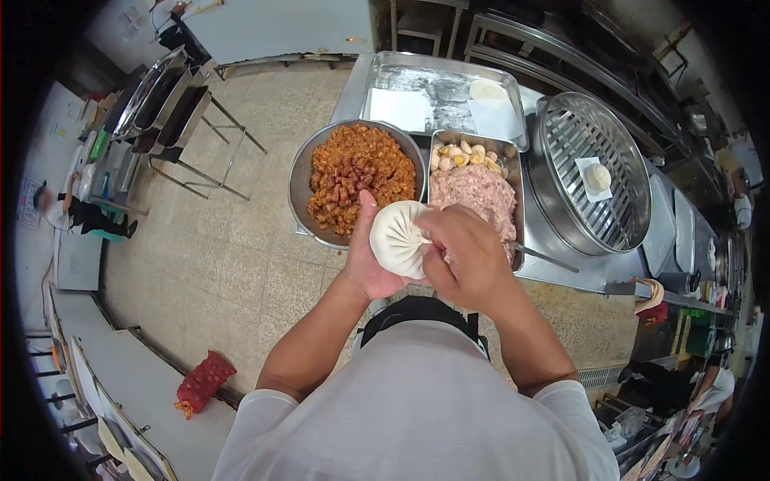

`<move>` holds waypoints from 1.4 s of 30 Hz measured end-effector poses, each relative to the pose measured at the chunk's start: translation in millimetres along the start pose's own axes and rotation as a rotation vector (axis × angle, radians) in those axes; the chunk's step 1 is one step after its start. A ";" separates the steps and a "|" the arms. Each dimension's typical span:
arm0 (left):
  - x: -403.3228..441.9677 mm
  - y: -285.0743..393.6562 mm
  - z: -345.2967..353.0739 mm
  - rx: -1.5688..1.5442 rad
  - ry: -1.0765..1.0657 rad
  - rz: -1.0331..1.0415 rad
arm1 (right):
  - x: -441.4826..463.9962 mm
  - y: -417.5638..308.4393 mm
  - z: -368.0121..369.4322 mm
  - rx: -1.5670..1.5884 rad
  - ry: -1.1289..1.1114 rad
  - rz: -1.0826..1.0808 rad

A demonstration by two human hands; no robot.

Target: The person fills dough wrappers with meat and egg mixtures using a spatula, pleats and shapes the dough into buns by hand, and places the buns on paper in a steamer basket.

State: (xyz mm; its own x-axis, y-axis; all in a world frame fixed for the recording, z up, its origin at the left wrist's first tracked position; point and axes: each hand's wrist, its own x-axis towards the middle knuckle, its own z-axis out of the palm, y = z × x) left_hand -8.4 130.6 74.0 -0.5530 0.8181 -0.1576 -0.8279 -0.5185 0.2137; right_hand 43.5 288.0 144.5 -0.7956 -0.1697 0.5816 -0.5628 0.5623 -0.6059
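Our right fingers [440, 226] pinch a round, white, pleated dough bun [393, 242] at its peak; our left hand [363, 263] cups it.

left hand [365, 268] cups pleated bun [393, 244] | right hand [469, 252] pinches its gathered top | bowl [300, 188] of brown filling [361, 148] and pink mince [473, 191] beyond | metal handle [549, 258] by mince, perhaps a spoon's | steamer [553, 192]: another bun [597, 176] on paper [599, 195]

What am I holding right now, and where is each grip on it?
A pleated baozi. The left grip cups it from underneath, and the right grip pinches its gathered top.
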 end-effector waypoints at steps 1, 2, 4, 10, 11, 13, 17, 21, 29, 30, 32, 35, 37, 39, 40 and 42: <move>-0.2 0.3 0.1 -0.040 0.016 -0.002 | 1.4 1.1 -0.9 -0.001 0.001 0.001; 0.9 1.1 -3.1 -0.039 0.013 -0.006 | 3.1 3.4 -2.9 -0.027 -0.076 -0.021; 2.5 2.7 -12.2 -0.108 -0.255 -0.052 | 4.7 6.4 -5.6 -0.052 -0.151 -0.040; -0.3 2.8 7.8 0.040 0.040 -0.018 | 5.8 11.1 -7.8 -0.271 -0.117 -0.103; 1.3 2.6 7.3 0.042 0.040 -0.018 | 5.2 10.0 -7.8 -0.283 -0.108 -0.068; 6.4 1.5 3.8 -0.045 0.057 0.041 | 2.6 7.8 -6.2 -0.296 -0.097 -0.029; 14.6 -2.5 -4.9 -0.125 -0.015 0.169 | 2.8 -0.8 0.8 -0.028 0.022 0.037; 13.7 -1.4 0.5 -0.115 -0.132 0.160 | 2.6 -14.3 -17.2 -0.046 0.097 -0.004; 9.5 2.8 1.8 -0.025 -0.136 0.132 | -1.1 -23.3 -5.2 -0.165 0.006 0.015; 9.4 2.5 0.3 -0.015 -0.120 0.124 | -2.8 -21.4 -1.4 -0.227 -0.017 0.015; 9.2 1.2 -4.3 -0.002 -0.106 0.116 | -7.5 -11.5 6.8 -0.235 -0.044 0.015; 6.7 0.3 -9.2 0.015 -0.032 0.102 | -10.0 -8.3 9.7 -0.248 -0.074 -0.014; 3.4 1.0 -6.1 -0.016 -0.068 0.048 | -10.3 -10.1 8.0 -0.250 -0.082 -0.043; 0.8 1.0 0.0 -0.002 0.006 0.041 | -6.9 -15.0 0.5 -0.338 -0.145 -0.094; -0.4 1.4 2.9 0.012 0.080 0.030 | -5.9 -15.9 -1.7 -0.338 -0.145 -0.096; -3.3 2.5 7.0 0.002 0.035 0.001 | -3.8 -16.9 -5.0 -0.376 -0.158 -0.215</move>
State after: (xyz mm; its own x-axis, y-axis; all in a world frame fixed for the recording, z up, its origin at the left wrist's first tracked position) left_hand -8.0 128.4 81.7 -0.5572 0.8081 -0.1911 -0.8270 -0.5192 0.2158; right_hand 57.1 283.2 155.2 -0.7103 -0.4199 0.5649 -0.6219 0.7503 -0.2243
